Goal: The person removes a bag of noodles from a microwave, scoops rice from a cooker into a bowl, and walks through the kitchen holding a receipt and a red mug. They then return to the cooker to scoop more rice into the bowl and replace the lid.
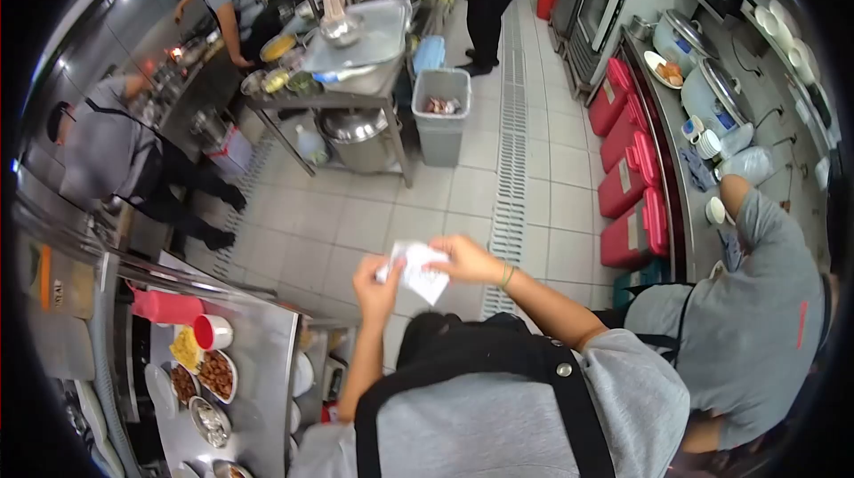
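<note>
A small white piece of paper (422, 281) with faint grey marks is held up in front of my chest. My left hand (377, 284) is closed on its left edge, thumb against the face of the sheet. At the upper right, my right hand (467, 259) pinches the same paper, and a thin green band circles that wrist. One corner of the paper points downward between the hands. The marks on it are too small to read.
A steel counter (267, 336) with bowls of food is at my left. A grey bin (441, 113) stands ahead by a worktable (356, 87). Red containers (633, 224) line the right counter. A co-worker (747, 318) is close on my right; others work ahead and left.
</note>
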`<state>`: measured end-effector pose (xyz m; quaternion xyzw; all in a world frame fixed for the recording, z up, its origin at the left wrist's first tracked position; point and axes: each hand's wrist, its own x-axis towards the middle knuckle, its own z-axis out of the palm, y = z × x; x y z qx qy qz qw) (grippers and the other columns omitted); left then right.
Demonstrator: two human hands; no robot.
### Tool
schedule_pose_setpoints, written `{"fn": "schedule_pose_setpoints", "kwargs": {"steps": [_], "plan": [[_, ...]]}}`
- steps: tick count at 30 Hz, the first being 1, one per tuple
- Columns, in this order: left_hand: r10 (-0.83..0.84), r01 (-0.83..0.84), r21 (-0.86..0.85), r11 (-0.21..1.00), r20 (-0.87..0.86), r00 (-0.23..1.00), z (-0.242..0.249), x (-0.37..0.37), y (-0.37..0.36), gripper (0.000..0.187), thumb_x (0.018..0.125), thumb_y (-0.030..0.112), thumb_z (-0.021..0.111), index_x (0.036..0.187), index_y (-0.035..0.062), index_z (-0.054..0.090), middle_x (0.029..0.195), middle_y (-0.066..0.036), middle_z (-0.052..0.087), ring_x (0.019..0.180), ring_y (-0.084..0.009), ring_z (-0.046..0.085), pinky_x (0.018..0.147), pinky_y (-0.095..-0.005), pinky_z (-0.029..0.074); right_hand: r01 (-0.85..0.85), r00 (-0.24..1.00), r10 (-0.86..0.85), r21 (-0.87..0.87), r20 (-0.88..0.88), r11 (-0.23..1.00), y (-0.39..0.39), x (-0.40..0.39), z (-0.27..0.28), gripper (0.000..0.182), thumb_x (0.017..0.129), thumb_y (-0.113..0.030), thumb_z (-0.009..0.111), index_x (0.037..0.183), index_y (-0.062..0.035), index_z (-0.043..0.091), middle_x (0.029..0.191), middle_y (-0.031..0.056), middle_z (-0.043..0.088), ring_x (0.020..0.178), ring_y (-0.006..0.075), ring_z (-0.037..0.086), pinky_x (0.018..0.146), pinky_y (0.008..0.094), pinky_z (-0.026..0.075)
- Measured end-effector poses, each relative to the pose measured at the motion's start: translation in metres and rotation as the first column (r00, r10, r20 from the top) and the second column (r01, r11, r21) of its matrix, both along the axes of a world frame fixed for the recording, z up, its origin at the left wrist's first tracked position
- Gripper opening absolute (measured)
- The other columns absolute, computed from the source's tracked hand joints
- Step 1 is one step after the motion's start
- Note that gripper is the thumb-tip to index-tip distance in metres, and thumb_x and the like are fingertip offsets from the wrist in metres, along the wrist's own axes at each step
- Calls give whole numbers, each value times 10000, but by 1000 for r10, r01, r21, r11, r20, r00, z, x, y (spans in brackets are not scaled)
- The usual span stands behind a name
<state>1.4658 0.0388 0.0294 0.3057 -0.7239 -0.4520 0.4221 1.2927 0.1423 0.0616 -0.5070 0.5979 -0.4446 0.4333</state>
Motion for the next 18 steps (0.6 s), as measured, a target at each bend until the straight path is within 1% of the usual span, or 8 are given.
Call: {"fn": "schedule_pose_setpoints", "kwargs": {"steps": [1,2,3,4,7,11,14,18], "plan": [[-69,68,-15,998,-67,995,2,-35,-19,148,735,79,741,756,-10,625,708,-60,580,639,-110,513,529,-247,388,75,996,-75,-17,42,997,-7,-27,5,165,846,-164,628,878,-4,600,673,60,604,546,95,576,441,253,452],[-144,146,127,981,-23,989,14,-65,-36,126,759,72,720,759,-11,624,722,-51,581,612,-95,504,520,-234,382,147,986,-144,-30,85,989,-16,-52,7,151,860,-151,614,889,-3,598,687,46,607,531,78,569,414,232,447],[-214,222,153,963,-69,974,19,-97,-55,114,798,79,686,865,-11,666,718,-18,573,555,-46,491,437,-186,365,183,972,-176,-32,156,983,-26,-79,14,157,875,-149,592,905,5,590,707,43,614,545,80,574,429,233,459],[-254,268,200,942,-94,963,34,-128,-70,120,806,80,676,886,-10,671,725,-19,576,543,-45,491,426,-180,364,222,953,-208,-42,220,974,-35,-105,23,163,891,-148,571,920,12,583,728,39,620,558,82,578,445,234,471],[-384,400,224,889,-111,916,67,-217,-116,144,822,90,660,939,11,688,740,-12,592,508,-36,485,411,-172,359,246,910,-209,-60,357,967,-64,-181,38,170,916,-136,528,971,21,563,756,50,627,585,89,588,477,231,489],[-479,487,211,847,-92,873,87,-330,-177,145,823,100,660,946,31,697,717,3,595,480,-21,461,403,-164,342,301,910,-246,-124,335,945,-102,-276,43,213,927,-143,507,1060,24,522,755,71,627,593,103,589,515,228,488],[-603,608,163,777,-82,793,108,-416,-228,174,816,116,662,983,90,706,706,10,629,471,-9,445,406,-157,328,406,877,-383,-22,291,914,-124,-359,41,290,959,-224,447,1128,10,480,717,102,611,576,127,570,582,243,472],[-681,692,159,705,-121,722,138,-526,-278,163,814,126,668,969,96,712,658,19,632,445,1,414,397,-159,305,569,777,-544,18,318,822,-124,-448,28,319,950,-249,477,1152,-3,489,711,95,614,580,119,570,564,230,473]]}}
